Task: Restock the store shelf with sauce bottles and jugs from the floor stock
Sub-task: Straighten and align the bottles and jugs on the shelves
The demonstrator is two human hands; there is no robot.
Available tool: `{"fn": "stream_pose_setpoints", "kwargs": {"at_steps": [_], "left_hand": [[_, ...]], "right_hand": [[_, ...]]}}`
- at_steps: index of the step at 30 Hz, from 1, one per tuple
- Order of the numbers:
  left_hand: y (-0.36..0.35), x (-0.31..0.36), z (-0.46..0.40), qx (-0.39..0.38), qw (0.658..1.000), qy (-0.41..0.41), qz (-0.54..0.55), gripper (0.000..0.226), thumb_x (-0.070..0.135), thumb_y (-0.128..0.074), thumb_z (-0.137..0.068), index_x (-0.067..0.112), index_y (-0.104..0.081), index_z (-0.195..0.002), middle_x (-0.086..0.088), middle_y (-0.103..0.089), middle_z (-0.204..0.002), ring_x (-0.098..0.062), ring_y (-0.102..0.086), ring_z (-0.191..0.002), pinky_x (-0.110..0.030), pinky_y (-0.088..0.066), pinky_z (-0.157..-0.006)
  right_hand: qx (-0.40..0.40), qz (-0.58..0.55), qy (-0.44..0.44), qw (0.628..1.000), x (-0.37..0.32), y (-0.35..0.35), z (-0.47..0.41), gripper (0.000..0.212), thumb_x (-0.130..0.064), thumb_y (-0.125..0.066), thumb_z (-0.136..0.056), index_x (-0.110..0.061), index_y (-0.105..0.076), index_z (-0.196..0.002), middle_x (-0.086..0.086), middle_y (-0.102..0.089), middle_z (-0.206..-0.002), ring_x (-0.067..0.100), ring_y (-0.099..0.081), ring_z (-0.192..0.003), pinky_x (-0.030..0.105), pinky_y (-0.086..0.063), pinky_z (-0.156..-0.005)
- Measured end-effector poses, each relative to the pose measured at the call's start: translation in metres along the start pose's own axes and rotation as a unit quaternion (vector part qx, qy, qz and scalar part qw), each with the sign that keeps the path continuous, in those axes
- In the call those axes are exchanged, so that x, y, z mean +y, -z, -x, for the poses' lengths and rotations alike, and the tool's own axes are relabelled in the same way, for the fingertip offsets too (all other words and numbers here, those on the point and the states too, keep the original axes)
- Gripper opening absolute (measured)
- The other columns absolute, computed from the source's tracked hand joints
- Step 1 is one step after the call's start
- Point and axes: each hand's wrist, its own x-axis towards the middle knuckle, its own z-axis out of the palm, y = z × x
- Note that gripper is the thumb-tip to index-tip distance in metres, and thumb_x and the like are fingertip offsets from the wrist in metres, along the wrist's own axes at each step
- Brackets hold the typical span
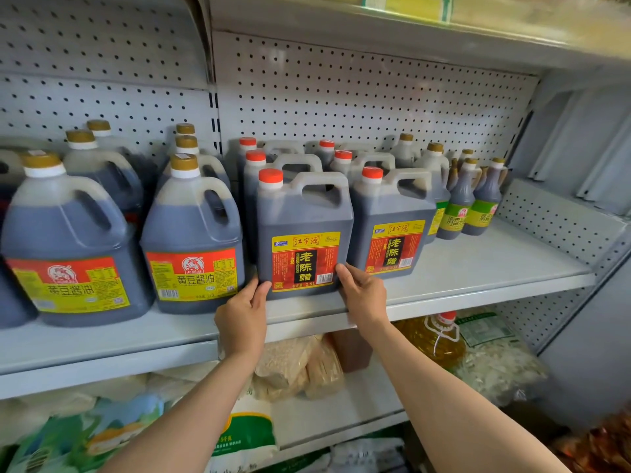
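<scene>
Both hands hold the bottom corners of a square dark vinegar jug with a red cap and a red-and-yellow label (304,230). The left hand (243,320) has its grip curled round the jug's lower left corner, thumb on the label's edge. The right hand (362,295) has its grip pinching the lower right corner, thumb laid on the label beside the barcode. The jug stands upright near the front edge of the grey metal shelf (478,268), handle to the right.

Just to its right stands a matching red-capped jug (392,227), with more of the same behind both. To the left are round-shouldered dark soy sauce jugs with gold caps and red-and-yellow labels (194,240), in rows running back to the white pegboard wall (341,97). At the far right of the row stand slim dark bottles with green labels (478,206).

On the lower shelf lie pale bagged goods (297,367) and a yellow oil bottle (433,339).
</scene>
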Motion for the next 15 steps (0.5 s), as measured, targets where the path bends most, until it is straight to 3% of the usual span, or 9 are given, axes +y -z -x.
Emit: {"fn": "stream_pose_setpoints", "kwargs": {"at_steps": [3, 7, 15], "left_hand": [[0.0007, 0.0018, 0.0014, 0.003, 1.0, -0.001, 0.007, 0.039, 0.036, -0.065, -0.094, 0.01, -0.069, -0.123, -0.008, -0.073, -0.114, -0.026, -0.067, -0.107, -0.034, -0.051, -0.094], [0.0011, 0.0033, 0.0024, 0.001, 1.0, 0.003, 0.008, 0.039, 0.037, -0.064, -0.094, 0.011, -0.069, -0.123, -0.007, -0.072, -0.116, -0.024, -0.066, -0.11, -0.03, -0.048, -0.093], [0.0012, 0.0057, 0.001, 0.0, 1.0, -0.001, -0.003, 0.039, 0.036, -0.064, -0.095, 0.01, -0.069, -0.124, -0.008, -0.072, -0.116, -0.026, -0.066, -0.109, -0.033, -0.05, -0.093]], "right_hand": [[-0.003, -0.026, 0.0, 1.0, 0.0036, -0.0005, -0.0005, 0.086, -0.075, -0.062, -0.068, -0.016, -0.069, -0.129, -0.004, -0.076, -0.111, 0.012, -0.07, -0.105, 0.039, -0.058, -0.095], [-0.006, -0.039, 0.005, 0.999, 0.0069, -0.001, -0.0028, 0.095, -0.084, -0.062, -0.061, -0.018, -0.069, -0.129, -0.007, -0.076, -0.112, 0.011, -0.07, -0.106, 0.039, -0.058, -0.096], [-0.014, -0.052, -0.005, 0.999, 0.0053, -0.0002, -0.0027, 0.086, -0.073, -0.066, -0.066, -0.015, -0.068, -0.129, -0.005, -0.075, -0.114, 0.012, -0.07, -0.106, 0.04, -0.058, -0.096]]}}
